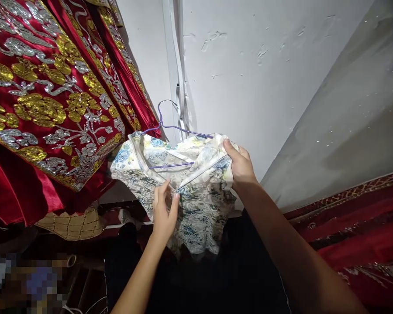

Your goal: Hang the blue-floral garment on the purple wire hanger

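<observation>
A floral blouse [199, 213] with blue, yellow and grey print hangs on a thin purple wire hanger [190, 131], its V-neck facing me. My right hand [242, 165] grips the blouse at the shoulder on the right side, thumb on top and the other fingers partly hidden behind the cloth. At the bottom of the V-neck, my left hand [163, 213] touches the fabric. Its thumb and forefinger are apart, with the fingertips resting by the neckline edge. The hanger's hook rises beside a white strip on the wall.
Red garments [75, 96] with gold and silver sequins hang at the left. Behind the hanger is a white wall [236, 74] with a vertical pale strip [175, 48]. More red embroidered cloth [363, 226] lies at the lower right. A tan patterned item [74, 224] sits below the red garments.
</observation>
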### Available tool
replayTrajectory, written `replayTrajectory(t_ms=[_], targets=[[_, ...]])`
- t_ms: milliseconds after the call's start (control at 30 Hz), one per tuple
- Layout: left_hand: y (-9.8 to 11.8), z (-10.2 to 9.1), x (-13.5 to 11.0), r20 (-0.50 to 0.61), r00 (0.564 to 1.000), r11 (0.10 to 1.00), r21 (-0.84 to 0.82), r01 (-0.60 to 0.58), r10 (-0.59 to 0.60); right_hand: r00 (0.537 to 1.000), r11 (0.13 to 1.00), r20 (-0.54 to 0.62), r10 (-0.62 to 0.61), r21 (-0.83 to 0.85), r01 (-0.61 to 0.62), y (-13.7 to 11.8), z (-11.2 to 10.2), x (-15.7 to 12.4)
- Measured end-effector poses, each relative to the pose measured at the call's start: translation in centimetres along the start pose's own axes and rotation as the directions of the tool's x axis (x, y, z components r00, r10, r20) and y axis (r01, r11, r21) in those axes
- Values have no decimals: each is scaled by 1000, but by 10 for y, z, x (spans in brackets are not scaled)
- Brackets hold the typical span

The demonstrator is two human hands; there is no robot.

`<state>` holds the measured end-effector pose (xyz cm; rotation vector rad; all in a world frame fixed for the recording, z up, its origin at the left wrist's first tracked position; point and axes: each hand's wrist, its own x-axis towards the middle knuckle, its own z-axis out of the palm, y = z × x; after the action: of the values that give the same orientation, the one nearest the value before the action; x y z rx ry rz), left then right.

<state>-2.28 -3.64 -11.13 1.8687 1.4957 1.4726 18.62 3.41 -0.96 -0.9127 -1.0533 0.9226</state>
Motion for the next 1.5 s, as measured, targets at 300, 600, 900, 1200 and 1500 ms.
replayTrajectory(t_ms=[300, 600, 900, 1200, 1500], targets=[[-1, 0, -14, 362, 931, 998, -34, 60, -44, 974, 991, -182, 135, 34, -131, 10, -43, -35], [4, 19, -76, 445, 881, 937, -211, 278, -161, 918, 997, -391, -74, -38, 64, 45, -74, -34], [1, 20, -95, 443, 852, 809, -368, 458, -280, 837, 524, -42, -545, -797, 301, 48, -30, -44], [21, 28, -102, 502, 833, 835, -336, 436, -233, 957, 908, 113, -266, -304, 288, 63, 24, -43], [14, 21, -106, 422, 856, 777, -414, 474, -298, 757, 981, 644, 111, -193, 21, 53, -9, -99]])
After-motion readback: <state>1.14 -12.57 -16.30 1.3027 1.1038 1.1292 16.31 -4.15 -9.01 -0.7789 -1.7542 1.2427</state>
